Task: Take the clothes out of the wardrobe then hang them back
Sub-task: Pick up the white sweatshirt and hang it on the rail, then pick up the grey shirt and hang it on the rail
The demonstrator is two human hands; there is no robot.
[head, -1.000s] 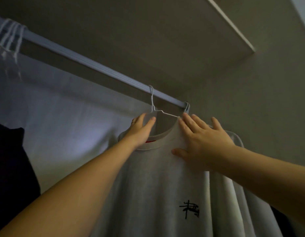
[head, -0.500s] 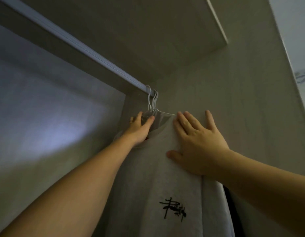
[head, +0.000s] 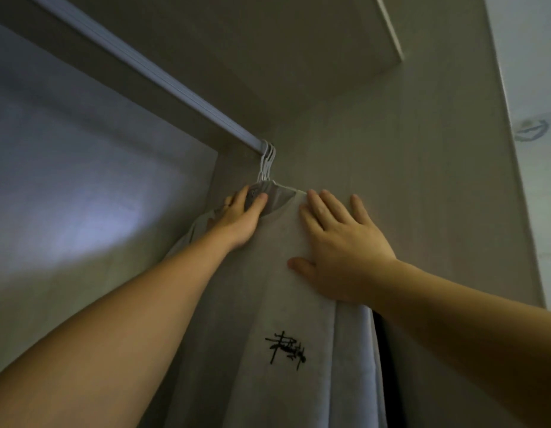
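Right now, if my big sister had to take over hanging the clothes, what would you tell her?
Left hand: pinches the collar of the shirt, thumb in front, fingers behind.
Right hand: flat on the shirt's chest, fingers straight, holding nothing.
Things: the shirt hangs from the rail at its far right end, by the wall. Its hook sits bunched with other hangers; more cloth hangs behind it.
Done: this shirt is back on the rail.
Left: let go with both hands. I cannot see from here whether more clothes wait.
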